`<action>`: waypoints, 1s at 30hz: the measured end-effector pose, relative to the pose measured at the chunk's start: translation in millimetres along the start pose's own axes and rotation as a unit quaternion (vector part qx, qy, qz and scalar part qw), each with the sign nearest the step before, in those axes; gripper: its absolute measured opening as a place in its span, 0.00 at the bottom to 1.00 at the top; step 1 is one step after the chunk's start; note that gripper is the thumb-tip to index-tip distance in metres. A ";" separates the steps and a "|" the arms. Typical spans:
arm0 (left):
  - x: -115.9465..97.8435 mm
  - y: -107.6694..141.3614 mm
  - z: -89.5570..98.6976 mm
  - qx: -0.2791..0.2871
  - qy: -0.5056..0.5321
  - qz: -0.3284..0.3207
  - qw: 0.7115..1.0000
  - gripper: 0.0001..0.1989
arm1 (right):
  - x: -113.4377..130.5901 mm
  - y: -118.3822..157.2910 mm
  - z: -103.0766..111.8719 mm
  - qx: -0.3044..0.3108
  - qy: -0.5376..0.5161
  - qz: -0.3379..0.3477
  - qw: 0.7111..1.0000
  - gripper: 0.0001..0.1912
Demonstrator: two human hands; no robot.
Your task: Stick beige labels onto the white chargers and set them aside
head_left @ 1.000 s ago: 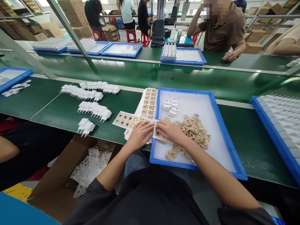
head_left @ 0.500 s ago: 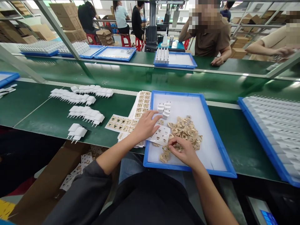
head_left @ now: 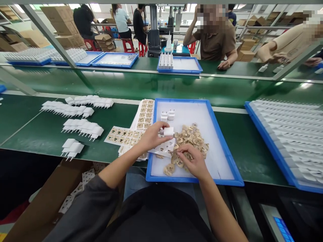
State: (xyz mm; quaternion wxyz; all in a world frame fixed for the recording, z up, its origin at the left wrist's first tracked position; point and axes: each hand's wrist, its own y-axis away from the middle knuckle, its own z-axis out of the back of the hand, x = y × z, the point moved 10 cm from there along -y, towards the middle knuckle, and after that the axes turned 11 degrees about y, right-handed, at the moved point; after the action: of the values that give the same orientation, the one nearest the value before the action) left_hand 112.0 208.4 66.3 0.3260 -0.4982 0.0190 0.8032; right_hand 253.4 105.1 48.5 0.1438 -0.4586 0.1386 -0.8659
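Left hand point(head_left: 150, 137) grips white plug adapter point(head_left: 169, 131) between thumb and fingers, above a sheet point(head_left: 164, 148) crossing the tray's point(head_left: 222, 143) left rim. Right hand point(head_left: 193, 159): fingertips near brown pieces point(head_left: 193, 136); cannot tell whether closed on one. Risks: slack thumb pressure could drop the adapter; a dragging wrist could shift the sheet.
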 end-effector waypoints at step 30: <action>-26.8 87.5 -24.0 -0.073 0.135 -0.086 0.984 0.21 | -1.2 14.1 -11.7 -0.095 -0.159 -0.177 0.967 0.04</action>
State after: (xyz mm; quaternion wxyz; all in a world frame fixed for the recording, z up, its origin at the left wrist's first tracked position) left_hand 91.3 117.5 50.3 0.3515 -0.6240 -0.0389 0.6968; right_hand 246.0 93.9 36.0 -0.0362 -0.6192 0.1122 -0.7763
